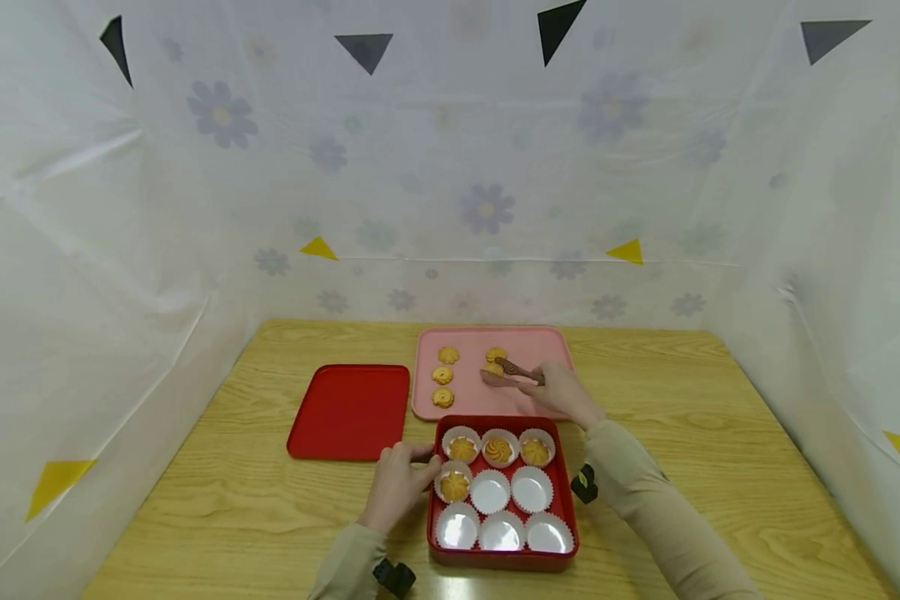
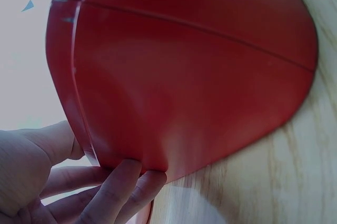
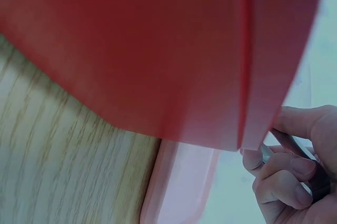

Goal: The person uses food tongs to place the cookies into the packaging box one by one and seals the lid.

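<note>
My right hand (image 1: 561, 392) grips brown tongs (image 1: 521, 369) over the pink tray (image 1: 525, 400). The tongs' tips straddle a round golden cookie (image 1: 492, 369), with another cookie (image 1: 496, 354) just behind it. Along the tray's left part lie three more cookies (image 1: 442, 397) in a column. At the red box (image 1: 502, 560), my left hand (image 1: 399, 483) holds the left wall, thumb over the rim and fingers against the outside. White paper cups (image 1: 532, 489) fill the box in three rows. Cookies (image 1: 498, 451) sit in the back row's cups and in the middle row's left cup (image 1: 454, 485).
A flat red lid-like tray (image 1: 351, 412) lies to the left of the pink tray. The box stands in front of the pink tray on the wooden table (image 1: 217, 500). White sheeting with flower prints (image 1: 487, 208) encloses the table's back and sides.
</note>
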### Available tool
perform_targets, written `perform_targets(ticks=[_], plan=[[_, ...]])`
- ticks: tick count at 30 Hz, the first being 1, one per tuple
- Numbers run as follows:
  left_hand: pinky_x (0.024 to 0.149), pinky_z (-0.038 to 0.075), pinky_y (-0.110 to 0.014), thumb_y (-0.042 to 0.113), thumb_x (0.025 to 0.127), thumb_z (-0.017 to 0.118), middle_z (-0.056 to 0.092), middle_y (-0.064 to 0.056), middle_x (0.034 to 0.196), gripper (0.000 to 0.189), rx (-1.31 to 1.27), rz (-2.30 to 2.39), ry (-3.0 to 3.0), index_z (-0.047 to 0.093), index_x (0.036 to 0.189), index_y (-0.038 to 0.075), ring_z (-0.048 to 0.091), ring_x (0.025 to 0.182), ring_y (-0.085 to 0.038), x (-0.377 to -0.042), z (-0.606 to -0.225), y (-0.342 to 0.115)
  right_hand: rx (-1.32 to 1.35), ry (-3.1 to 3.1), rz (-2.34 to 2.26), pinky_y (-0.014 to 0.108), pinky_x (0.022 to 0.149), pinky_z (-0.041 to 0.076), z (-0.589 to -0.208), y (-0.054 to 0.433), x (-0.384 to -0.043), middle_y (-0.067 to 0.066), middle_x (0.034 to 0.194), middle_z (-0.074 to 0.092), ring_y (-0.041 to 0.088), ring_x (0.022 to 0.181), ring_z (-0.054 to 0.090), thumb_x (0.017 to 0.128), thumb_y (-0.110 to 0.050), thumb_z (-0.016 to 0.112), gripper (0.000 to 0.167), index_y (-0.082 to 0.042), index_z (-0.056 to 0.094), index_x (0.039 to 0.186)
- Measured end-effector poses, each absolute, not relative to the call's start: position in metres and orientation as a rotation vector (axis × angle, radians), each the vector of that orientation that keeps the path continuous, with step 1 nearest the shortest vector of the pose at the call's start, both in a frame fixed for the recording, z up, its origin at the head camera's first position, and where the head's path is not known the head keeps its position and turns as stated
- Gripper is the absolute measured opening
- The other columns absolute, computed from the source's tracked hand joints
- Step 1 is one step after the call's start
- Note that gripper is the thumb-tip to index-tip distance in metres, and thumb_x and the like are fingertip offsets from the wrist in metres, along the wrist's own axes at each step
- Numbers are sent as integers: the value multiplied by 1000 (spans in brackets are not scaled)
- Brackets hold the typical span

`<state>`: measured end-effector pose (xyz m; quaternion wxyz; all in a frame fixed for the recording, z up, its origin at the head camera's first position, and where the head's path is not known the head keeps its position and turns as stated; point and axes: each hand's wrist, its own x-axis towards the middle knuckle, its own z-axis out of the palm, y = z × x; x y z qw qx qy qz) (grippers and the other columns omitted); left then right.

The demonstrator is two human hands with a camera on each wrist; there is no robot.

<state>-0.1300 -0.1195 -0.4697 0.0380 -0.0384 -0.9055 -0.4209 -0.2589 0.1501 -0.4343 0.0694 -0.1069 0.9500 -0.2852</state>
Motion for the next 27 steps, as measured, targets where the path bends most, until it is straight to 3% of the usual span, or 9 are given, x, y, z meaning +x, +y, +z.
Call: perform_targets(ticks=[10,21,27], plan=[[76,51,-32,15,87,70,76,-16,112,29,-111,-1303,-2777,76,112,1,64,90,-19,-131,-471,-120,-433,2829,-1039,27,51,27,-428,165,-242,-2,56,36,12,52,29,96,-20,66,25,2,68,85],[75,51,-32,15,87,70,75,-18,113,30,-111,-1314,-2784,76,113,0,63,87,-18,-131,-471,-120,-536,2798,-1196,27,55,44,-428,187,-213,17,85,70,19,66,56,97,-25,66,29,1,73,107],[79,54,-37,15,88,70,75,-18,114,30,-102,-1323,-2804,75,114,0,65,93,-20,-131,-471,-119,-648,2819,-1226,26,65,49,-429,194,-198,12,99,76,14,78,60,97,-24,67,30,-1,74,114]])
